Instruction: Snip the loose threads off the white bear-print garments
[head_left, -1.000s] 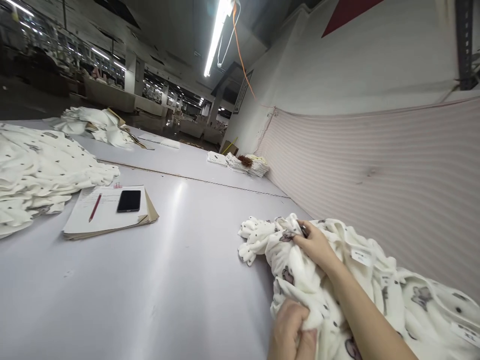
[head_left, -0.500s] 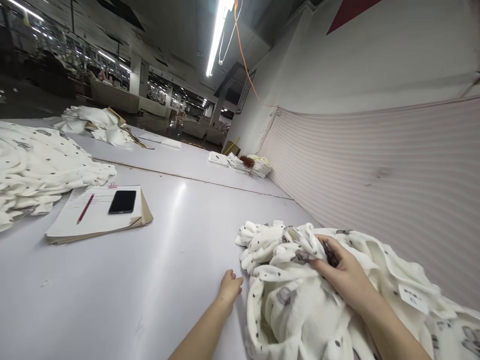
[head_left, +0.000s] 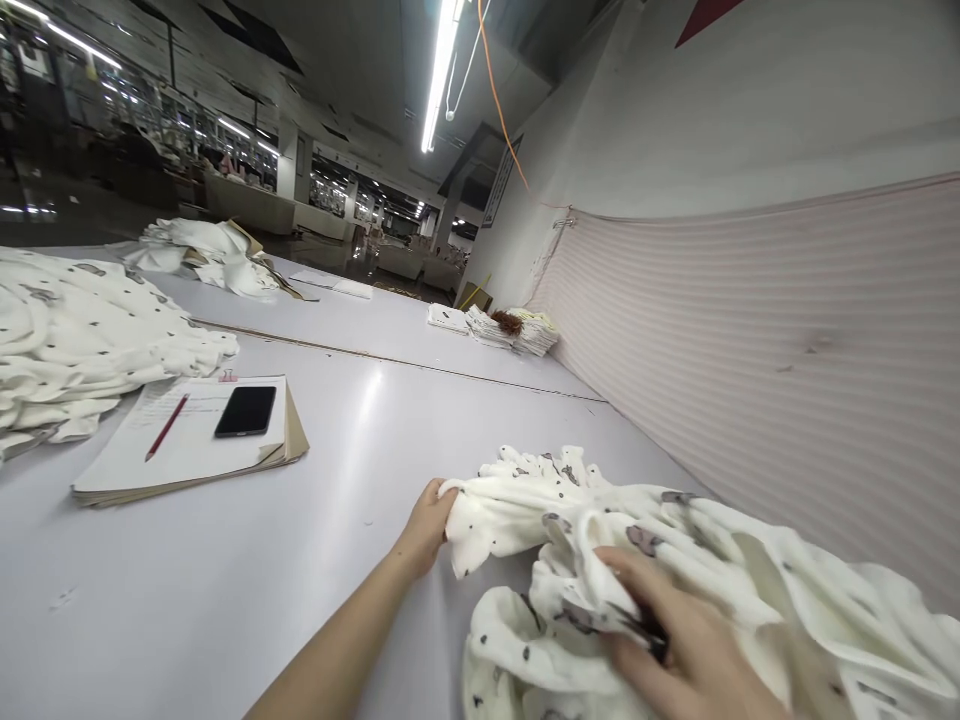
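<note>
White fuzzy fabric (head_left: pixel 517 510) with dark spots and grey printed shapes lies bunched on the right side of the table. My left hand (head_left: pixel 429 525) is closed on an edge of it, thumb and fingers pinching a corner that hangs down. Nearer to me, my right hand (head_left: pixel 675 640) is blurred and curls around a gathered fold of the same fabric. Something dark shows inside the right palm; I cannot make out what it is. A white label with dark print lies on the fabric at the lower right.
A paper pad (head_left: pixel 187 450) carries a phone (head_left: pixel 246 411) and a red pencil (head_left: pixel 166 428). More spotted fabric (head_left: pixel 97 330) is heaped at left, with a white cloth pile (head_left: pixel 202 255) behind. Folded stacks (head_left: pixel 487 328) stand at the back. Striped sheeting (head_left: pixel 750 320) covers the right wall.
My left hand has moved away and to the left, from beside the fabric to gripping its edge. My right hand has come nearer with the bunched fold, and the heap has spread apart.
</note>
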